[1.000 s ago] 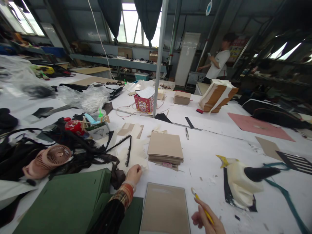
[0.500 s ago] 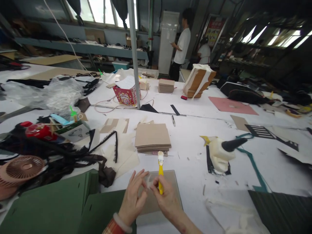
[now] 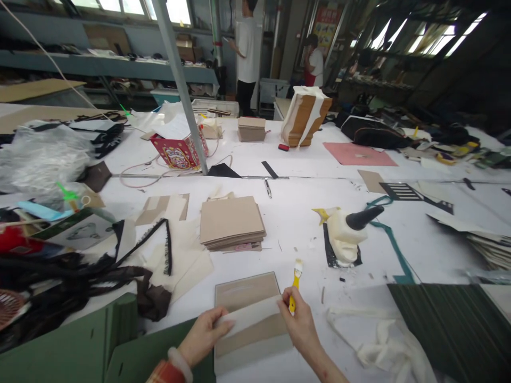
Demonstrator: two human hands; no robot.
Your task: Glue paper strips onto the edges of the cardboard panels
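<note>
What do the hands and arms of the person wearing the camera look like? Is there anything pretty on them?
Both are bare hands. Above the left hand, a smooth, round, whitish bangle circles the wrist, next to a reddish-orange sleeve. The right hand has no bangle, and no sleeve shows on that forearm.

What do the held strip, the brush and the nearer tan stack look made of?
Strip: perhaps fabric or paper, thin, pale and matte. Brush handle: perhaps plastic or painted wood, evenly yellow. Tan stack: probably cardboard, matte, flat with crisp edges.
</note>
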